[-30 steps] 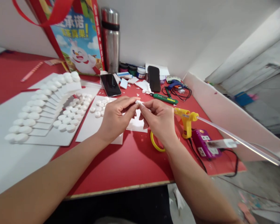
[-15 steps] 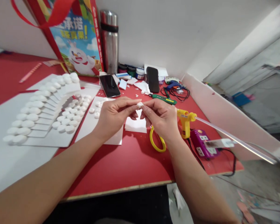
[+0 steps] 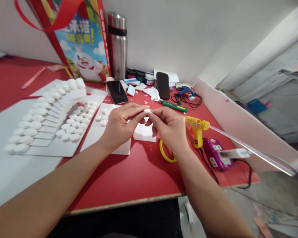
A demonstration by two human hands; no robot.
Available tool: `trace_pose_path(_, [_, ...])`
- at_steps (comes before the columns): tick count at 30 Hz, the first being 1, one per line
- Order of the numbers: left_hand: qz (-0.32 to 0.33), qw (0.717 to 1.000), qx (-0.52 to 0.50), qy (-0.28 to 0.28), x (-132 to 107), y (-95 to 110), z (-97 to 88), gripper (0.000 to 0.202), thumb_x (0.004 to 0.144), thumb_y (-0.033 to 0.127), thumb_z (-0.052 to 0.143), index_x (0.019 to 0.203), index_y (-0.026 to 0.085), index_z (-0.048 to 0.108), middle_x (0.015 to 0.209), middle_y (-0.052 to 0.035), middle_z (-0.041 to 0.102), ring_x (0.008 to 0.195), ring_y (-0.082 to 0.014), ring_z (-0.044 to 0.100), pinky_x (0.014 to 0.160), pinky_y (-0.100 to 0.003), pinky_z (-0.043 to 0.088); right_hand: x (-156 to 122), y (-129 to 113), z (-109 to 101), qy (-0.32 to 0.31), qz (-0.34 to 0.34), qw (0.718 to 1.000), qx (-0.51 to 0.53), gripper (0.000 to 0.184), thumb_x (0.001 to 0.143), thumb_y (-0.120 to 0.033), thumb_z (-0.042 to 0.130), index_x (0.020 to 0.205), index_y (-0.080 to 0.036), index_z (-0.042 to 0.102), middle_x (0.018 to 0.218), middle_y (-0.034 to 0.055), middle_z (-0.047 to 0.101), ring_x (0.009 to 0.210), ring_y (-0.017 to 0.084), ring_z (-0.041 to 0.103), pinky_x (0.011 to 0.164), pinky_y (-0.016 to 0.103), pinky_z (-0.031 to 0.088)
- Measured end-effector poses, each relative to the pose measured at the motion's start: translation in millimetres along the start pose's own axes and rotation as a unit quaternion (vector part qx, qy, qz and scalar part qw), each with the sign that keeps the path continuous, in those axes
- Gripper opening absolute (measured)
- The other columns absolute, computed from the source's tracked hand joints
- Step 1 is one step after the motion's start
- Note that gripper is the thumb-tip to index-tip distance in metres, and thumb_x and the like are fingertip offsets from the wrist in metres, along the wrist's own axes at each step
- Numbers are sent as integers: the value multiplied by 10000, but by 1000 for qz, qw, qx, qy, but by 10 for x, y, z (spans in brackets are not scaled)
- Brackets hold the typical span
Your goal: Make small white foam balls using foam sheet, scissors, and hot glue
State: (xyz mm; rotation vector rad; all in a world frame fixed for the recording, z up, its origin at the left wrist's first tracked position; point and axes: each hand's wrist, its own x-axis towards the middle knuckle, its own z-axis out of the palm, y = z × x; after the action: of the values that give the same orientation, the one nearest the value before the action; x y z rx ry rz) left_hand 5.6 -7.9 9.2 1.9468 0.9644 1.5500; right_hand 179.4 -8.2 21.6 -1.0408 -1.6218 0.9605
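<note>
Between the fingertips of my left hand (image 3: 123, 124) and my right hand (image 3: 168, 125) is a small white lump (image 3: 147, 111), perhaps clay; both hands pinch it above the red table. Below the hands lies a small stack of white paper (image 3: 145, 133). To the left, a white sheet (image 3: 111, 145) bears several small white discs (image 3: 104, 123). A white board (image 3: 62, 150) farther left carries more flattened white discs (image 3: 70, 129), beside a fanned row of white cards (image 3: 46, 124) with round white pads at their ends. A yellow ring-like handle (image 3: 167, 151) shows beside my right wrist.
A yellow glue gun (image 3: 196, 129) with a long clear stick and a purple power box (image 3: 217, 153) stand at right. Behind are a green cutter (image 3: 174, 106), two phones (image 3: 117, 92), paint jars (image 3: 149, 78), a steel flask (image 3: 117, 46) and a printed bag (image 3: 83, 43).
Both hands have shifted very slightly left with the white lump, and the right fingers have turned a little around it. The things on the table have stayed in place.
</note>
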Motion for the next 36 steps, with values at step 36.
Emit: trace_pose_path(36, [-200, 970, -135, 4, -22, -102, 98, 181, 846, 264, 791, 993, 166, 828, 794, -46, 799, 678, -165, 760, 629, -242, 613, 137, 55, -58, -21, 139, 986, 85, 469, 719, -570, 875, 713, -153, 660, 594, 1, 688, 338, 72, 522, 325, 201, 391])
